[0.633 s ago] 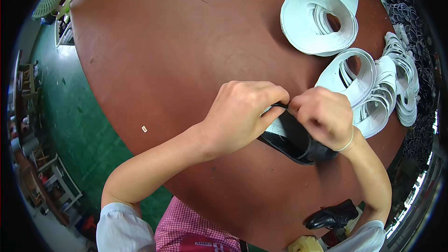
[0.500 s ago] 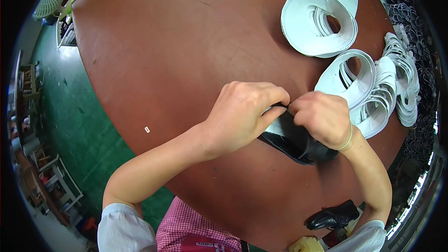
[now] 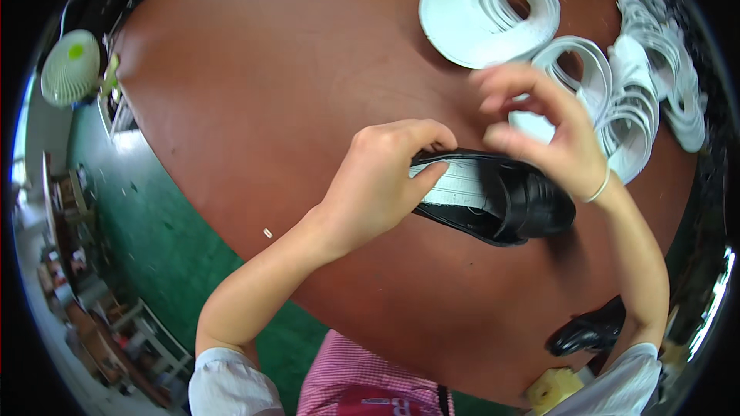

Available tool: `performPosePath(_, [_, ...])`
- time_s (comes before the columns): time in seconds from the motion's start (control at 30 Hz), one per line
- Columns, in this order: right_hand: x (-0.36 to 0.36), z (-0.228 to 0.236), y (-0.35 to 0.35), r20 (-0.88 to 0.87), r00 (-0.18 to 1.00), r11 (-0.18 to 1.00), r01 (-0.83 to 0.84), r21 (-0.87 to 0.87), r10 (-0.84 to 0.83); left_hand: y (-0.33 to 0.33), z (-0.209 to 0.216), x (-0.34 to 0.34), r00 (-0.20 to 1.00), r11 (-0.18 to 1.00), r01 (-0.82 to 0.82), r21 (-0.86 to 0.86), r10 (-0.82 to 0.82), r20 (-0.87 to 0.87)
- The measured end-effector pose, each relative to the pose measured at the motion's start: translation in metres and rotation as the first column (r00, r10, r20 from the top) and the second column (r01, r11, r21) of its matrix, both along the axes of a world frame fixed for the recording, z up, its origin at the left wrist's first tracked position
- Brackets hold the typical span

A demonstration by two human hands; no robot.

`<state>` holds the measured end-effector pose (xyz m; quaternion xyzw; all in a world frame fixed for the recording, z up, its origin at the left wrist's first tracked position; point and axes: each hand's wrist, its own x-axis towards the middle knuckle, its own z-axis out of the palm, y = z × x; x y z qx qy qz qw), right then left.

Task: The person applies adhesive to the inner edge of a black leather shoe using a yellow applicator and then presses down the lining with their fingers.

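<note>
- Left hand [image 3: 378,173] pinches the shoe [image 3: 547,204] near its heel end. The thumb is by the white inside [image 3: 459,185], and the other fingers bend over the far edge.
- Right hand [image 3: 559,127] looks empty. Its fingers are curled and apart from the thumb, up near the shoe but seeming not to touch it. It is blurry.
- The shoe is over the counter [image 3: 308,69], toe to the right and mouth up. I can't tell if its bottom touches.
- It looks light, so one hand should be able to lift and turn it.
- The black outside is shiny and may be a bit slippery. The toe is round and smooth, so fingers might slide off there.
- The edge of the mouth looks thin and bendy. It should be easy to pinch, but a hard tug might crease it.
- The toe end is likely stiffer. A good hold would be one hand round the heel end and the other across the strap [image 3: 505,208].
- It probably won't break easily, but nails could scratch the shine.
- White pieces [image 3: 455,19] lie in piles past the right hand. The other shoe [image 3: 586,331] is by the right arm.
</note>
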<state>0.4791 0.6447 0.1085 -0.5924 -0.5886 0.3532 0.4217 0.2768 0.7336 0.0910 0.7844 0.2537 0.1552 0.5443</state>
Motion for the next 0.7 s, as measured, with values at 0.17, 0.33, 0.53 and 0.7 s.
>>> performPosePath(0.17, [0.002, 0.007, -0.024, -0.134, 0.896, 0.902, 0.431, 0.031, -0.424, 0.001, 0.005, 0.003, 0.998, 0.995, 0.023, 0.100, -0.016, -0.068])
performPosePath(0.33, [-0.043, 0.004, -0.052, -0.206, 0.892, 0.894, 0.431, 0.123, -0.402, 0.006, 0.007, 0.012, 0.971, 0.903, 0.220, 0.369, -0.166, -0.172])
performPosePath(0.53, [-0.085, 0.001, -0.074, 0.645, 0.738, 0.962, 0.021, 0.272, -0.198, 0.005, 0.009, 0.009, 0.972, 0.889, 0.224, 0.400, -0.176, -0.154])
performPosePath(0.7, [-0.096, -0.020, -0.089, 0.773, 0.552, 0.944, 0.096, 0.316, -0.314, 0.002, 0.005, -0.005, 0.990, 0.936, 0.138, 0.325, -0.119, -0.078])
